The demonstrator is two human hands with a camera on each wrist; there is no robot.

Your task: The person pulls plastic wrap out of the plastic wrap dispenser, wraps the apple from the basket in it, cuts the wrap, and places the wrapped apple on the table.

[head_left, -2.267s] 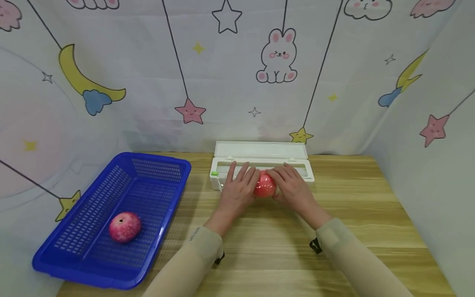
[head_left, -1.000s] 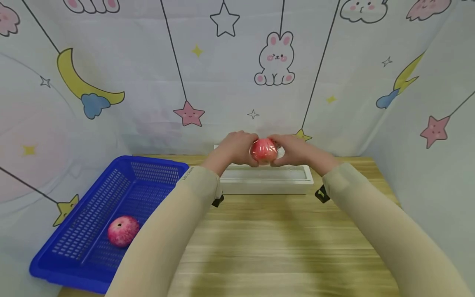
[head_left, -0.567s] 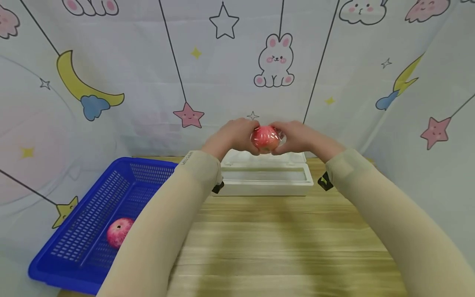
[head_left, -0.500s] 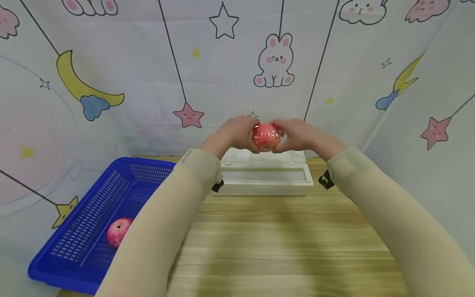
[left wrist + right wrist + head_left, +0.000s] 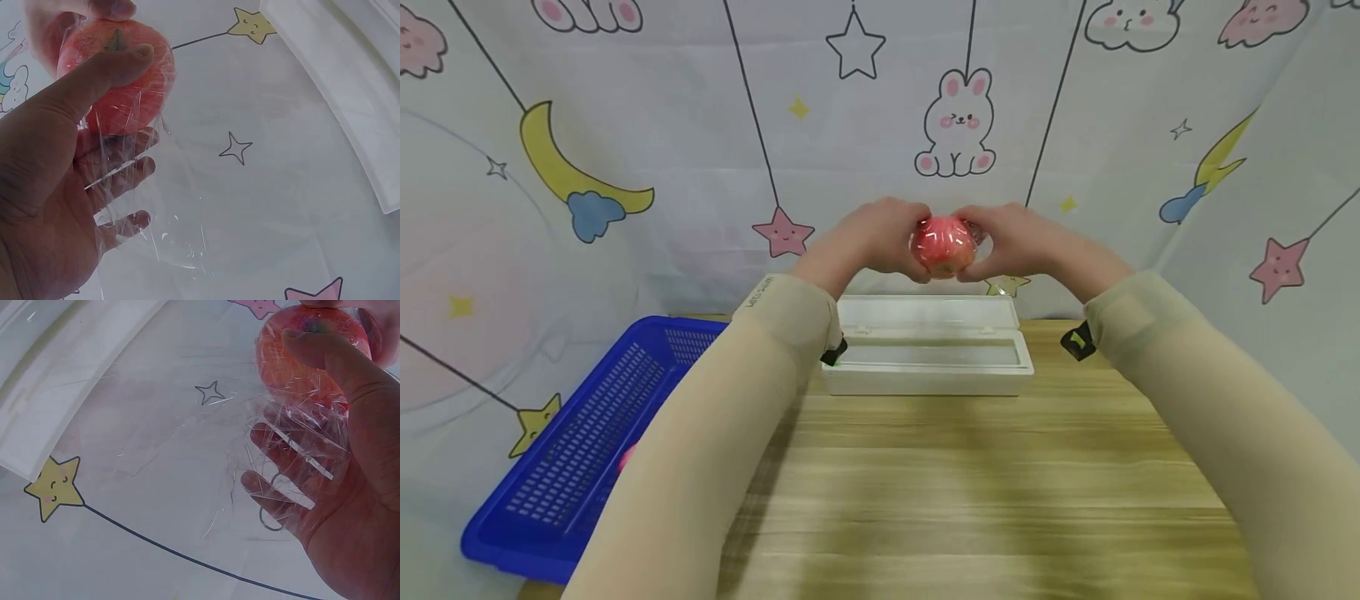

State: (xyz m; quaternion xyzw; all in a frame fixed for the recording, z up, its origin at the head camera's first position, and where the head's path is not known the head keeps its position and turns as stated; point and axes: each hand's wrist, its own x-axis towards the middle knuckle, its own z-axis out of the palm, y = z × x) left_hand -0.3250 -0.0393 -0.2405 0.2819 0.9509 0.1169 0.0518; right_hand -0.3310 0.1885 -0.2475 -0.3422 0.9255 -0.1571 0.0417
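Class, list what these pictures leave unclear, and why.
Head view: most of the red thing in the basket, hidden by the left sleeve.
Head view: cuff lettering, too small to read.
Left wrist view: part of the white box, cut off by the frame edge.
Right wrist view: most of the left hand, behind the wrapped fruit or out of frame.

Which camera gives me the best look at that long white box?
The head view: it shows the long white box nearly whole, its lid raised, with only the left end partly covered by a black strap. Each wrist view shows just a cropped white piece of it at a top corner.
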